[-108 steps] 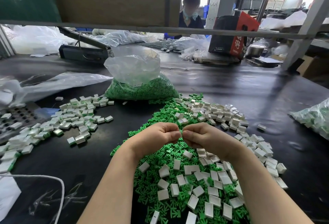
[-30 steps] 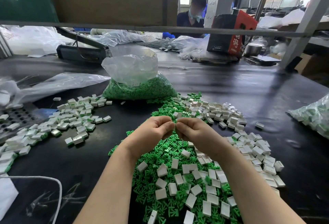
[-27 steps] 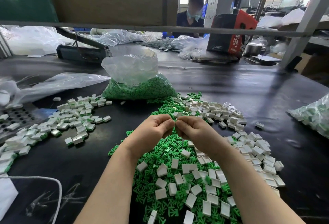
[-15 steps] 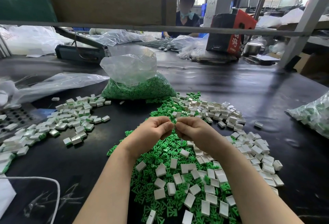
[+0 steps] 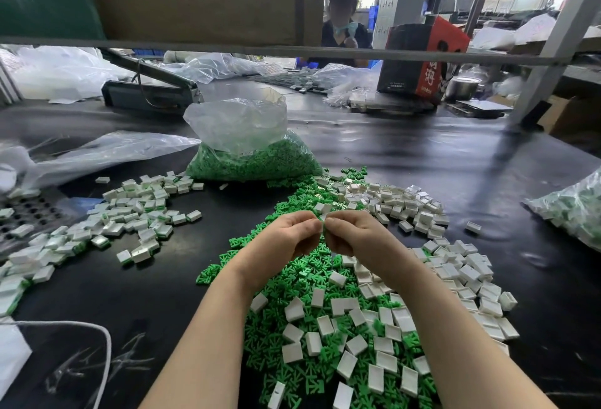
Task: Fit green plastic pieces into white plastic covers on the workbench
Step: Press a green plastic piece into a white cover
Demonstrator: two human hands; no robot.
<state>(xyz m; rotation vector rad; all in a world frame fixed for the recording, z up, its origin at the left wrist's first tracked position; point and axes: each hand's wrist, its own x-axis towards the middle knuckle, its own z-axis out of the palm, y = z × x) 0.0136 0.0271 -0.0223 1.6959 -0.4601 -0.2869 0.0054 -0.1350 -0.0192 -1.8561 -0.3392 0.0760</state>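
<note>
Two hands meet over the middle of the dark surface (image 5: 422, 155); the left hand (image 5: 286, 236) and the right hand (image 5: 354, 234) are curled, fingertips pressed together on one small piece (image 5: 323, 218), white with a sliver of green showing, mostly hidden by the fingers; beneath the wrists lies a heap of green plastic pieces (image 5: 292, 272), flat and branched like little forks; white plastic covers (image 5: 387, 317), small open-sided rectangular shells, are scattered over and to the right of that heap; to the left sits a separate spread of white covers with green edges (image 5: 136, 216); behind stands an open clear bag of green pieces (image 5: 253, 155).
</note>
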